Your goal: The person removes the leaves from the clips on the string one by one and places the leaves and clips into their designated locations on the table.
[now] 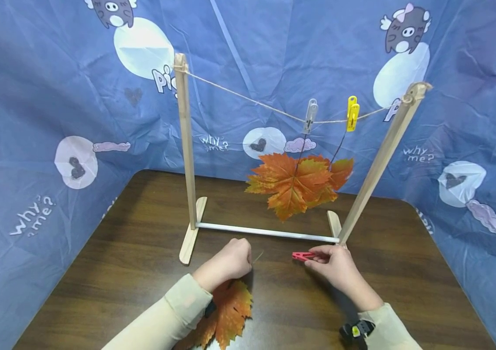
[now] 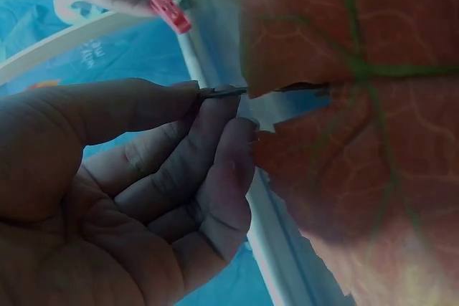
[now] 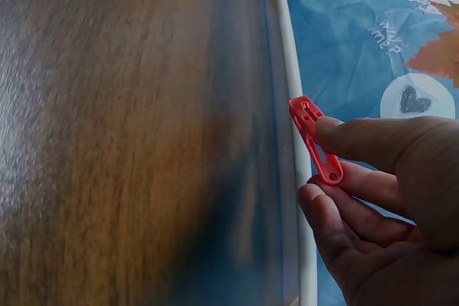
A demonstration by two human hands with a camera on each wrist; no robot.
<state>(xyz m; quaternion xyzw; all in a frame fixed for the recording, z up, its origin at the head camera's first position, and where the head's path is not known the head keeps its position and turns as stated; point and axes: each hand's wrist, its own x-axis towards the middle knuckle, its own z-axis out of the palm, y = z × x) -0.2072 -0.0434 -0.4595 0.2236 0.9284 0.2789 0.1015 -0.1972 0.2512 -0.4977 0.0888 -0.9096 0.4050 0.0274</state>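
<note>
My left hand (image 1: 233, 260) pinches the thin stem (image 2: 226, 92) of an orange maple leaf (image 1: 230, 311) between thumb and fingers. In the head view my forearm covers part of that leaf; in the left wrist view its veined surface fills the right side. My right hand (image 1: 332, 265) holds a red clothespin (image 1: 302, 256) by its handle end, above the table and apart from the leaf. On the string (image 1: 248, 98) of a wooden stand, a grey clothespin (image 1: 310, 116) and a yellow clothespin (image 1: 352, 114) each hold a leaf stem. The hanging orange leaves (image 1: 293, 182) overlap.
Two wooden posts (image 1: 185, 141) on flat feet carry the string, joined low down by a white rod (image 1: 270, 232) just beyond my hands. Under it all is a brown wooden table (image 1: 143, 253). A blue patterned cloth (image 1: 20, 146) surrounds the table's back and sides.
</note>
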